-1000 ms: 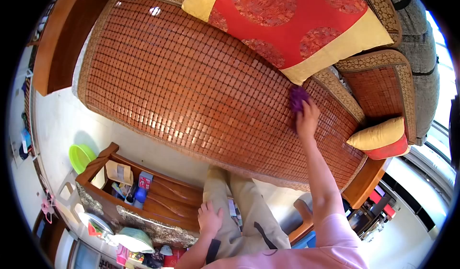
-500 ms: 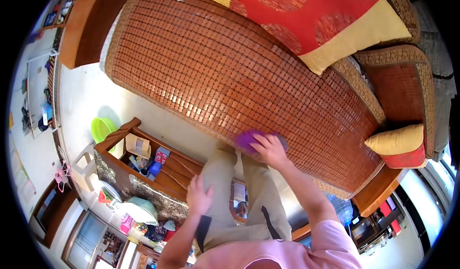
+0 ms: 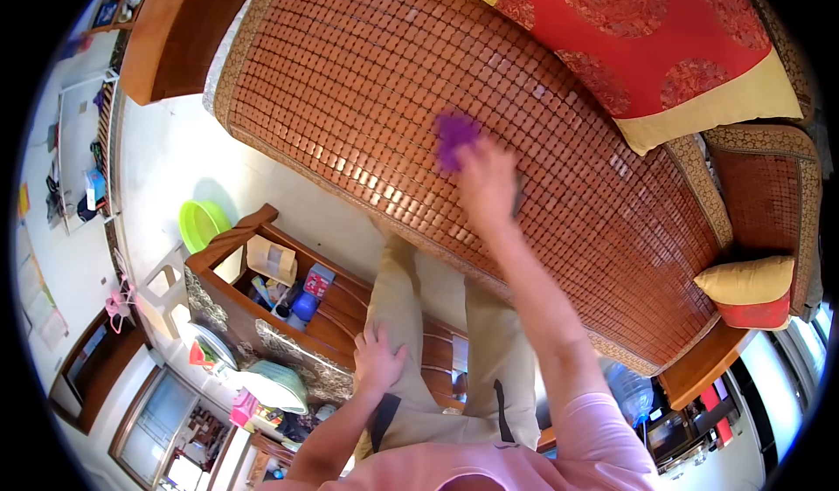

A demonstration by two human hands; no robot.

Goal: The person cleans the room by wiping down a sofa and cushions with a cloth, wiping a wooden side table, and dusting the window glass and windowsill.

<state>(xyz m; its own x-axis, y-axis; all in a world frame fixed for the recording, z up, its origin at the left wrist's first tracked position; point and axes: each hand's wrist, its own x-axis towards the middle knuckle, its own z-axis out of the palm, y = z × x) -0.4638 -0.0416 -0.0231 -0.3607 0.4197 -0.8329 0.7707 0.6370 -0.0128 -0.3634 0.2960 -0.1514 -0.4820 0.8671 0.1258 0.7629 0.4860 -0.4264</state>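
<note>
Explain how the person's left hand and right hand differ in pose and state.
The right hand is over the tiled mat; the left hand lies on a trouser leg. The right hand grips the purple cloth; the left hand holds nothing visible. Both hands are bare.

**Purple Standing Out Against Reddish-Brown Grid**

The cloth [image 3: 455, 137] is showing purple. The mat [image 3: 393, 80] is displaying reddish-brown squares, its border [image 3: 229, 85] carrying a gold-and-brown pattern. The large cushion [image 3: 647, 45] is pairing red with yellow, ornate medallions dotting it; the small cushion [image 3: 747, 292] is repeating both colours. The basin [image 3: 203, 222] is glowing lime, the shirt [image 3: 411, 469] pink.
</note>
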